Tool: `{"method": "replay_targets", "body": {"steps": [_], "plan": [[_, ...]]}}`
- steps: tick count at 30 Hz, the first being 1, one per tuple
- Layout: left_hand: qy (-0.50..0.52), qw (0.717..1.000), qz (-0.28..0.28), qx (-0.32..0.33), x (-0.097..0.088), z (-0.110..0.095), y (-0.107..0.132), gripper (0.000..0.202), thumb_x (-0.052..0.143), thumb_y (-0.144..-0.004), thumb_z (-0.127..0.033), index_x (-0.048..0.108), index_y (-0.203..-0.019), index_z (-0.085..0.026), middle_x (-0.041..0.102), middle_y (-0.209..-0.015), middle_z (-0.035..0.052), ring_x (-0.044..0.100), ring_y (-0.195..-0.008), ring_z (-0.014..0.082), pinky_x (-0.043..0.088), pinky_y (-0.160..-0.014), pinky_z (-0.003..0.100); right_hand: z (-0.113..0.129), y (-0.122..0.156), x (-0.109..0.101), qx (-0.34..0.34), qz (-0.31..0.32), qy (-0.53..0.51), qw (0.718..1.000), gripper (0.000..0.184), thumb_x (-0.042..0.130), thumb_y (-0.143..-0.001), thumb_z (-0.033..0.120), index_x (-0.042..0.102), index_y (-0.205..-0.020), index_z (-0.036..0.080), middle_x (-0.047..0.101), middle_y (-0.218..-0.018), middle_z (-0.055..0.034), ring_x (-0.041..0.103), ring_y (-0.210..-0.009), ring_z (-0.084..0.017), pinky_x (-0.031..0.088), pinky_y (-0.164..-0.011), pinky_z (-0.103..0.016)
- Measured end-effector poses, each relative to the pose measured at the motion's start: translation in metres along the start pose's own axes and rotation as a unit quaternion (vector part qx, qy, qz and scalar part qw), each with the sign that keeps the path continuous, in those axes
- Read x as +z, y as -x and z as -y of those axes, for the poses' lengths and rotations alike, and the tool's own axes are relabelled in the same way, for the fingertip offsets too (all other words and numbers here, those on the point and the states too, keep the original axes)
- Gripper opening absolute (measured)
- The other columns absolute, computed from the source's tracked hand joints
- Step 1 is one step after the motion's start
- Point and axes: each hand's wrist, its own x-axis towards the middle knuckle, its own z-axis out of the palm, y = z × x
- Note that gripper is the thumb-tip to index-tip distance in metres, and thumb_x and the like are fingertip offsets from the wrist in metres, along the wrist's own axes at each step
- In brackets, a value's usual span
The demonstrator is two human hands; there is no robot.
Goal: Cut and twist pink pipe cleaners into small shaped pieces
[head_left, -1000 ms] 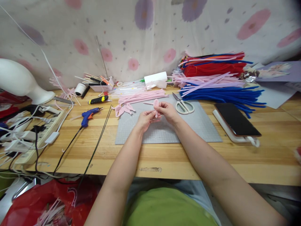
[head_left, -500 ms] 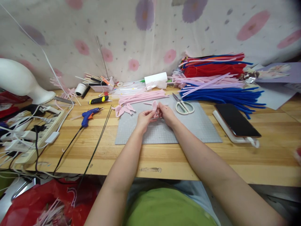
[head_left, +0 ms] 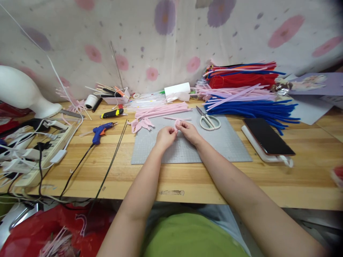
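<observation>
Above the grey cutting mat, both hands pinch one small loop of pink pipe cleaner. My left hand grips its lower end, and my right hand closes on its right side; the fingers partly cover it. Just behind the hands a single pink pipe cleaner lies across the mat. To the left, a few finished-looking pink petal shapes rest at the mat's corner. A bundle of pink pipe cleaners lies along the back edge. Scissors with pale handles lie to the right of my right hand.
On the left are a blue glue gun, a yellow-black utility knife and a power strip with tangled cables. Blue pipe cleaners and a phone on a white block occupy the right. A red bag hangs below the table edge.
The upright pink loop has turned and sits lower, more covered by the fingers. Both hands have shifted slightly, with the fingertips closer together. The pipe cleaner behind them shows more fully.
</observation>
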Motion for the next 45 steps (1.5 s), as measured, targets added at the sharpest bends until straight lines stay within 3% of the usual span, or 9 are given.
{"method": "replay_targets", "body": {"steps": [3,8,14,22,26,32,38,45], "plan": [[-0.021,1.000,-0.011,-0.014,-0.003,-0.002,0.001,0.019,0.055,-0.068,-0.027,0.056,-0.054,-0.016,0.054,-0.049,-0.0005,0.046,-0.048,0.0097,0.036,-0.055,0.023,0.003,0.001,0.000,0.010,0.010,-0.012,1.000,0.033,0.057,-0.067,0.046,0.046,-0.056,0.017,0.043,-0.055,0.0046,0.037,-0.055,-0.008,0.030,-0.056,-0.023],[0.139,0.988,-0.036,-0.054,0.009,0.010,-0.001,0.012,0.054,-0.069,-0.027,0.056,-0.066,-0.015,0.054,-0.055,-0.0020,0.050,-0.049,0.0087,0.039,-0.054,0.021,0.011,0.003,-0.004,0.064,0.028,-0.078,0.995,0.033,0.058,-0.067,0.050,0.050,-0.066,0.019,0.038,-0.047,0.0075,0.031,-0.042,-0.006,0.023,-0.043,-0.022],[0.190,0.980,-0.014,-0.050,0.020,0.017,-0.003,0.012,0.055,-0.070,-0.026,0.057,-0.074,-0.015,0.054,-0.058,-0.0022,0.051,-0.051,0.0078,0.042,-0.055,0.021,0.014,0.002,-0.005,0.069,0.007,-0.129,0.989,0.029,0.063,-0.062,0.042,0.047,-0.068,0.019,0.041,-0.047,0.0085,0.032,-0.039,-0.005,0.023,-0.039,-0.021],[0.267,0.961,0.001,-0.076,0.015,0.015,-0.003,0.008,0.057,-0.069,-0.022,0.057,-0.070,-0.014,0.057,-0.058,-0.0024,0.055,-0.054,0.0088,0.046,-0.060,0.024,0.015,0.005,-0.005,0.055,0.088,-0.071,0.992,0.029,0.060,-0.066,0.044,0.049,-0.067,0.017,0.042,-0.051,0.0071,0.034,-0.043,-0.005,0.023,-0.042,-0.022],[0.306,0.947,0.012,-0.101,0.011,0.007,-0.002,0.007,0.060,-0.068,-0.018,0.056,-0.065,-0.013,0.056,-0.056,-0.0028,0.055,-0.052,0.0078,0.047,-0.058,0.023,0.015,0.006,-0.003,0.041,0.071,-0.071,0.994,0.032,0.059,-0.067,0.047,0.046,-0.063,0.018,0.041,-0.050,0.0068,0.032,-0.044,-0.006,0.023,-0.044,-0.022],[0.303,0.944,0.039,-0.120,0.009,0.004,-0.003,0.011,0.066,-0.064,-0.018,0.057,-0.062,-0.011,0.056,-0.052,-0.0018,0.054,-0.049,0.0059,0.046,-0.053,0.019,0.011,0.006,0.000,0.029,0.055,-0.060,0.996,0.033,0.058,-0.066,0.048,0.044,-0.062,0.019,0.041,-0.051,0.0067,0.034,-0.047,-0.007,0.025,-0.047,-0.023],[0.262,0.958,0.050,-0.107,0.011,0.013,-0.005,0.009,0.063,-0.066,-0.016,0.058,-0.060,-0.011,0.057,-0.053,-0.0003,0.055,-0.048,0.0069,0.047,-0.055,0.021,0.007,0.005,0.001,0.032,0.054,-0.024,0.998,0.029,0.056,-0.067,0.044,0.045,-0.063,0.018,0.044,-0.053,0.0060,0.036,-0.048,-0.007,0.026,-0.048,-0.023],[0.170,0.981,0.041,-0.087,0.009,0.010,-0.003,0.011,0.062,-0.066,-0.021,0.059,-0.058,-0.014,0.058,-0.052,0.0010,0.057,-0.055,0.0110,0.046,-0.066,0.026,0.005,0.006,0.000,0.030,0.056,-0.009,0.998,0.028,0.055,-0.068,0.043,0.043,-0.061,0.019,0.042,-0.050,0.0060,0.037,-0.050,-0.008,0.026,-0.048,-0.023]]}}
